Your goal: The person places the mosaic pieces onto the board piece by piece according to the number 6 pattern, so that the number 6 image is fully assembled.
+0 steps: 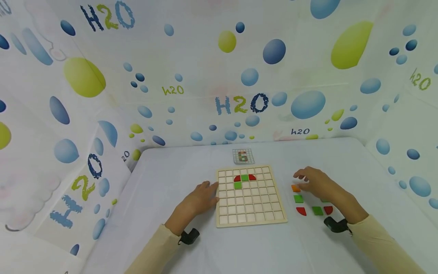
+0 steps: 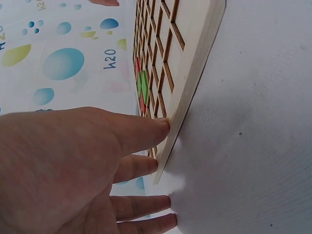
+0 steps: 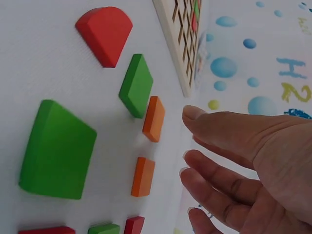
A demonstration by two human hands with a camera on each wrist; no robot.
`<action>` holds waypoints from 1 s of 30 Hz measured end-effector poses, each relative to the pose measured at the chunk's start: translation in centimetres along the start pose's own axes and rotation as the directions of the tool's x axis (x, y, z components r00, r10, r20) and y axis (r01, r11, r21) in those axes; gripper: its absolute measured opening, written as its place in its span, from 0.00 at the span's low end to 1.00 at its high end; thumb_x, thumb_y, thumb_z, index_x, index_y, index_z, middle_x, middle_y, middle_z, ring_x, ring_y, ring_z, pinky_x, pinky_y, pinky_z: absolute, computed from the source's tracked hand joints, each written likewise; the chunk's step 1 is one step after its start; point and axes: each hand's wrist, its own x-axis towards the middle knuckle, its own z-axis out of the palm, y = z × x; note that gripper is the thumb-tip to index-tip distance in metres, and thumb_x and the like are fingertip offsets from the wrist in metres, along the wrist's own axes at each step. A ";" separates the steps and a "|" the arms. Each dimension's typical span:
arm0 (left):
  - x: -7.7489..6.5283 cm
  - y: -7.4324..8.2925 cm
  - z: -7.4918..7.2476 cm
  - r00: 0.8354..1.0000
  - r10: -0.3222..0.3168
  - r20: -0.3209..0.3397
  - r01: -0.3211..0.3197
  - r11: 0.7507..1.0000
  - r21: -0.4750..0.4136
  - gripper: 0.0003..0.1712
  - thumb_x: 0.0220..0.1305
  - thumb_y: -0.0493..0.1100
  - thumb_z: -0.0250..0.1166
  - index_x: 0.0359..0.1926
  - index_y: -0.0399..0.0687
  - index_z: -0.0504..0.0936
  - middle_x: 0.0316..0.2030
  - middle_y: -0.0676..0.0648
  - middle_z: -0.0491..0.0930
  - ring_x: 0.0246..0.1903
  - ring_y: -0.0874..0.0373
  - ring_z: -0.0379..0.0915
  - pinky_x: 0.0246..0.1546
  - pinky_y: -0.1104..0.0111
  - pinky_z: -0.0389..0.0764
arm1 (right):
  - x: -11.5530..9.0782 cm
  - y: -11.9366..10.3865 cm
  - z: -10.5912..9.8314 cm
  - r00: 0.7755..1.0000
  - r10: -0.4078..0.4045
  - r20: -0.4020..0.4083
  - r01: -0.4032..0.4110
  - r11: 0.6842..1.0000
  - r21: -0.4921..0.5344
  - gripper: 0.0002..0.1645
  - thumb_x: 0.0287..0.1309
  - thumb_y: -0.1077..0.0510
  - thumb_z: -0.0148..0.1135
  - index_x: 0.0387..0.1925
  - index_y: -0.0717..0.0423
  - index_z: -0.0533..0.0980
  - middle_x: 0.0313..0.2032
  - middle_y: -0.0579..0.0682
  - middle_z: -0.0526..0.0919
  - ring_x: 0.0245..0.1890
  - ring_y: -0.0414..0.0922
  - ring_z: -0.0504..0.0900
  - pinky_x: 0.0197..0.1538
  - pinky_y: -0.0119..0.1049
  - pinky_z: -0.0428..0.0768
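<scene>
A square wooden grid board point(image 1: 251, 196) lies on the table, with two red quarter-round pieces point(image 1: 252, 177) and two green squares point(image 1: 237, 185) set in its upper cells. My left hand point(image 1: 201, 198) touches the board's left edge with thumb and fingertips, fingers fairly straight. To the right of the board, my right hand point(image 1: 316, 184) hovers over loose pieces, fingers loosely bent and nothing between them. Beneath it in the right wrist view lie two orange pieces point(image 3: 154, 119), a green square point(image 3: 136, 87) and a red quarter-round piece point(image 3: 105, 34).
Behind the board lies a small gridded card point(image 1: 243, 156) with a coloured figure on it. More loose pieces, including a green square point(image 1: 317, 211) and a red one point(image 1: 328, 210), lie near my right wrist. A white cloth point(image 1: 178, 167) covers the table, and a patterned curtain point(image 1: 198, 68) hangs behind.
</scene>
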 end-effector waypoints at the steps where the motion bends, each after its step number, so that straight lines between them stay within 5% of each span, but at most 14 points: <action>1: 0.0 0.0 0.0 1.000 0.002 -0.002 -0.002 1.000 0.001 0.35 0.79 0.52 0.61 0.80 0.46 0.66 0.76 0.34 0.63 0.76 0.36 0.62 0.71 0.43 0.72 | 0.0 0.1 0.0 1.000 0.003 0.002 -0.003 1.000 -0.009 0.23 0.67 0.57 0.71 0.61 0.58 0.80 0.52 0.59 0.82 0.50 0.56 0.80 0.53 0.55 0.86; 11: -0.1 0.0 -0.1 1.000 -0.008 -0.003 0.008 1.000 -0.009 0.35 0.79 0.53 0.61 0.80 0.47 0.66 0.76 0.34 0.63 0.76 0.36 0.61 0.70 0.42 0.72 | 0.1 1.1 0.9 0.998 -0.051 -0.020 0.049 0.993 -0.109 0.21 0.63 0.55 0.76 0.55 0.55 0.84 0.49 0.55 0.84 0.48 0.54 0.80 0.54 0.62 0.80; 30: 0.1 -0.2 0.2 1.000 -0.008 -0.012 0.008 1.000 -0.015 0.35 0.79 0.53 0.62 0.80 0.48 0.66 0.77 0.34 0.63 0.76 0.37 0.61 0.69 0.42 0.73 | 0.4 1.0 1.7 0.992 -0.117 -0.053 0.100 0.963 -0.252 0.19 0.57 0.53 0.80 0.49 0.53 0.86 0.45 0.55 0.84 0.46 0.56 0.79 0.46 0.59 0.79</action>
